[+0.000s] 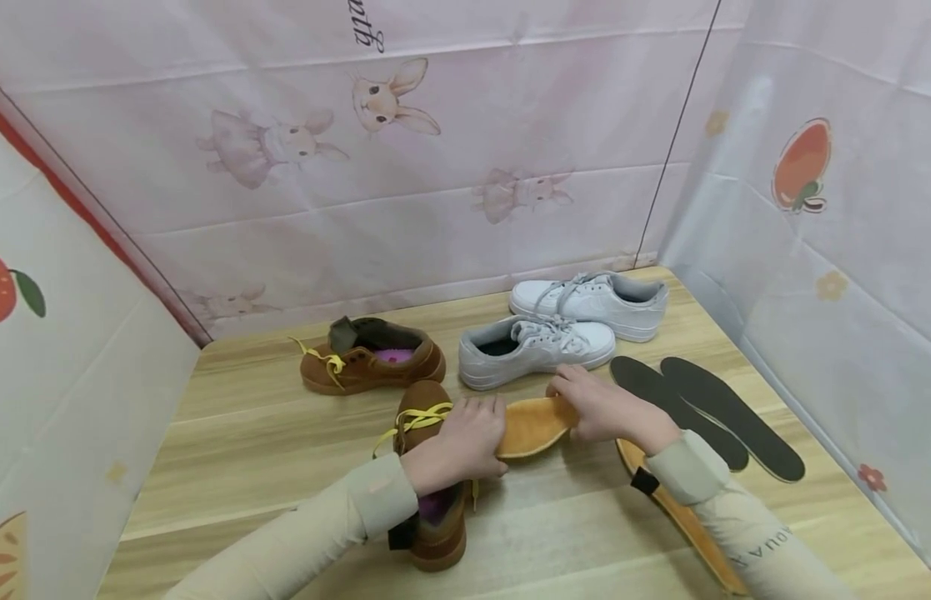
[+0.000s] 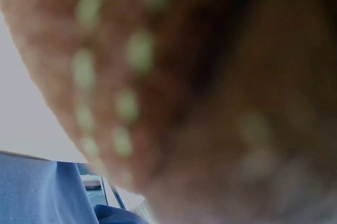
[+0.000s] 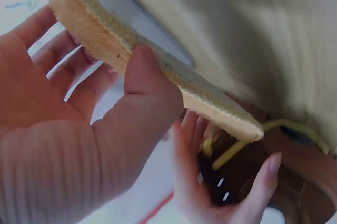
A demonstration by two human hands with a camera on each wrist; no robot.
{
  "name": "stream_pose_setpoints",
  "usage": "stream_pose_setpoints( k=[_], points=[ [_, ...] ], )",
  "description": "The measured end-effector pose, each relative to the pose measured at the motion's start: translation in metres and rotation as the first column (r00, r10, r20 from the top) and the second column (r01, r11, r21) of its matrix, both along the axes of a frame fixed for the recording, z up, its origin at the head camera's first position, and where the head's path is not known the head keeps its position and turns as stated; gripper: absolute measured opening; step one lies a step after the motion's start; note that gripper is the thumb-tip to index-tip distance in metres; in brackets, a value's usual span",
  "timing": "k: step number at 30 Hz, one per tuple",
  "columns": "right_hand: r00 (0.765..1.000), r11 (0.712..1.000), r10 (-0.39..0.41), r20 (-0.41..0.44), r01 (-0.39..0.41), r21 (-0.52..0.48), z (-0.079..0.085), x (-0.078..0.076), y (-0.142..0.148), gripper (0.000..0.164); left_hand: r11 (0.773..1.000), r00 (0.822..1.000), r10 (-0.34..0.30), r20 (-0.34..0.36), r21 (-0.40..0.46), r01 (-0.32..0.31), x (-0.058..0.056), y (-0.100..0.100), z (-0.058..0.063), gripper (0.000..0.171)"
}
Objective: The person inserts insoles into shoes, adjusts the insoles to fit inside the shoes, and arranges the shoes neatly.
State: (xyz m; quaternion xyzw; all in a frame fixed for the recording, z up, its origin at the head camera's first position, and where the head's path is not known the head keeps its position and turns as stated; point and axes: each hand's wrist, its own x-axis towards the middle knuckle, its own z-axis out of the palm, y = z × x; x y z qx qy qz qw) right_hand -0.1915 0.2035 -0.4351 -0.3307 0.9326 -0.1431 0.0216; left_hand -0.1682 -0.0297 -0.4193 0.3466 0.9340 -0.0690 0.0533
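Observation:
My right hand (image 1: 603, 408) grips one end of a fuzzy orange insole (image 1: 536, 427), thumb on one face and fingers behind it, as the right wrist view shows. At the insole's other end is my left hand (image 1: 465, 437), its thumb spread away from its fingers in the right wrist view. Below the left hand stands a brown shoe (image 1: 442, 546) with yellow laces, toe pointing away, its middle hidden by that hand. Blurred brown shoe leather (image 2: 110, 66) with pale stitching fills most of the left wrist view.
Another brown shoe (image 1: 427, 367) lies behind, sideways. Two white sneakers (image 1: 608, 304) stand at the back right. Two dark insoles (image 1: 765, 433) lie at the right. A second orange insole (image 1: 690, 525) lies partly under the right forearm. Printed cloth walls (image 1: 435, 208) enclose the wooden table (image 1: 247, 450).

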Motion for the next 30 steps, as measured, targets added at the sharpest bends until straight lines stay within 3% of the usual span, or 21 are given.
stream_pose_setpoints(
  k=[8, 15, 18, 21, 25, 30],
  points=[
    [0.999, 0.999, -0.048, 0.011, 0.048, -0.011, 0.031, 0.014, -0.001, 0.054, 0.994, 0.995, -0.037, -0.089, 0.095, 0.046, 0.004, -0.005, 0.003, 0.081],
    [0.998, 0.998, -0.055, 0.017, 0.056, -0.043, 0.050, 0.025, -0.001, 0.051, 0.973, 0.998, -0.031, -0.059, 0.226, 0.043, 0.008, -0.015, 0.023, 0.081],
    [0.998, 0.995, -0.056, 0.002, 0.056, -0.084, 0.059, 0.032, -0.002, 0.049, 0.943, 0.995, -0.045, -0.088, 0.325, 0.072, 0.010, -0.026, 0.040, 0.078],
    [0.998, 0.993, -0.051, -0.047, 0.045, -0.108, 0.066, 0.038, -0.003, 0.049, 0.894, 0.993, -0.072, -0.094, 0.436, 0.106, 0.011, -0.037, 0.056, 0.073],
    [0.991, 0.991, -0.026, -0.128, 0.009, -0.134, 0.072, 0.046, -0.009, 0.050, 0.836, 0.997, -0.083, -0.008, 0.544, 0.074, 0.009, -0.050, 0.070, 0.070],
    [0.983, 0.985, 0.001, -0.185, -0.032, -0.167, 0.079, 0.054, -0.019, 0.058, 0.773, 0.994, -0.085, 0.062, 0.633, 0.027, 0.005, -0.066, 0.076, 0.069]
  ],
)
